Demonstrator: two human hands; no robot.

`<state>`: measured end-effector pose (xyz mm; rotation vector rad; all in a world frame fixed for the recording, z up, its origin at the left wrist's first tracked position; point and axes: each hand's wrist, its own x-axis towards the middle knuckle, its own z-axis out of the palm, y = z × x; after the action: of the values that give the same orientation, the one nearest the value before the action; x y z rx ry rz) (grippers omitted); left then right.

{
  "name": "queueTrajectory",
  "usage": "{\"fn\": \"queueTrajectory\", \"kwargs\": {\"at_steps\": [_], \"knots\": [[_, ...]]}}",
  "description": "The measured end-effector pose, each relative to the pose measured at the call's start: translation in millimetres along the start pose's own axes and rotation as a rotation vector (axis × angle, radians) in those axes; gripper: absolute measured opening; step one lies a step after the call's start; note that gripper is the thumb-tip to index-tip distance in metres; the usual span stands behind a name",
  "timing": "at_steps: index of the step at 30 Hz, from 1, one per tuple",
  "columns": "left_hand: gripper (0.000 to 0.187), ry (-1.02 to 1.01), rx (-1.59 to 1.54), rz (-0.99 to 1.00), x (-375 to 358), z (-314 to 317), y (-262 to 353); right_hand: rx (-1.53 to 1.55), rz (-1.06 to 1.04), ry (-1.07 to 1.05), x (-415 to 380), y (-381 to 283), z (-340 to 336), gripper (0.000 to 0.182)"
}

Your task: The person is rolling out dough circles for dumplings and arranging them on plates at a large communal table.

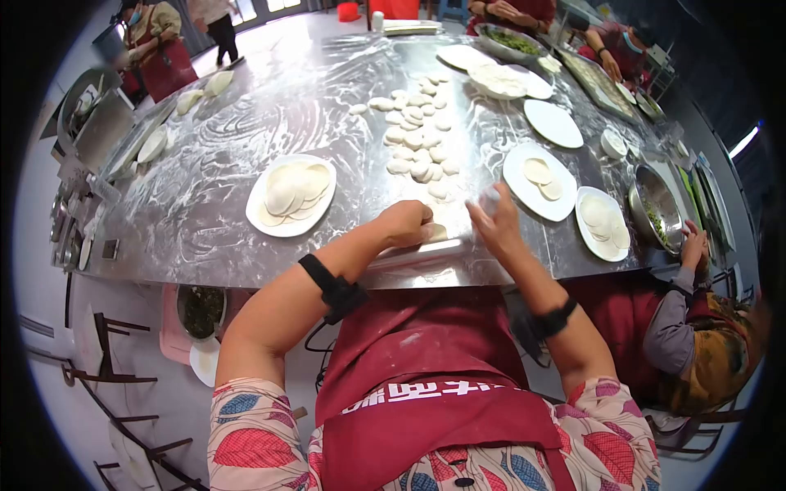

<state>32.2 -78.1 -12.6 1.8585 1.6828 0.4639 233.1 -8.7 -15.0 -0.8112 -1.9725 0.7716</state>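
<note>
My left hand (407,225) is closed low over the steel table, its fingers on the edge of a small flat dough wrapper (439,233). To its right my right hand (497,221) is raised a little, blurred, with fingers apart and nothing in them. A pale bar-like shape (417,252) lies just in front of my left hand, near the table edge. Beyond both hands, many floured dough pieces (422,139) form a long strip. Left of them, a white plate (255,214) carries a stack of round wrappers (288,190).
On the right stand a plate with two wrappers (524,188), another wrapper plate (586,237) and a steel bowl of green filling (655,204). A co-worker's hand (694,245) is beside that bowl. More plates (553,123) and people are farther back. Flour covers the steel table (213,139).
</note>
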Motion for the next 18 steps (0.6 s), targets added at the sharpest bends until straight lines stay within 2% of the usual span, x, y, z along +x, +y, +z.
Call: {"fn": "queueTrajectory", "kwargs": {"at_steps": [1, 3, 4, 7, 9, 11, 13, 14, 15, 16, 18], "knots": [[0.023, 0.021, -0.025, -0.017, -2, 1, -4, 0.006, 0.005, -0.02, -15, 2, -8, 0.033], [0.023, 0.062, -0.064, -0.055, -8, 1, -10, 0.181, 0.146, -0.04, -45, -4, -15, 0.031], [0.023, 0.019, -0.211, -0.081, -13, 2, -12, 0.182, 0.184, -0.059, -49, -7, -18, 0.03], [0.022, 0.006, -0.076, -0.036, -17, -2, 3, 0.085, 0.069, 0.028, -11, -11, -3, 0.029], [0.024, 0.068, -0.036, -0.063, -7, 5, 0, 0.016, 0.089, 0.006, 19, 6, 16, 0.03], [0.026, 0.1, 0.021, -0.099, 4, 6, 0, -0.006, 0.004, 0.049, 28, 6, 22, 0.032], [0.026, 0.007, -0.077, -0.114, 0, -1, 9, -0.134, -0.13, 0.096, 11, 2, 11, 0.035], [0.024, 0.017, -0.006, -0.067, 0, 0, 3, 0.034, 0.093, -0.015, -4, 0, 1, 0.036], [0.022, 0.026, 0.062, -0.022, 0, 3, -4, 0.033, 0.061, -0.015, -22, -4, -9, 0.034], [0.021, 0.016, -0.022, -0.043, -4, 3, -7, 0.13, 0.173, -0.066, -40, -3, -14, 0.031], [0.019, -0.01, -0.185, -0.092, -13, 6, -9, 0.107, 0.141, -0.047, -47, -18, -20, 0.028]]}}
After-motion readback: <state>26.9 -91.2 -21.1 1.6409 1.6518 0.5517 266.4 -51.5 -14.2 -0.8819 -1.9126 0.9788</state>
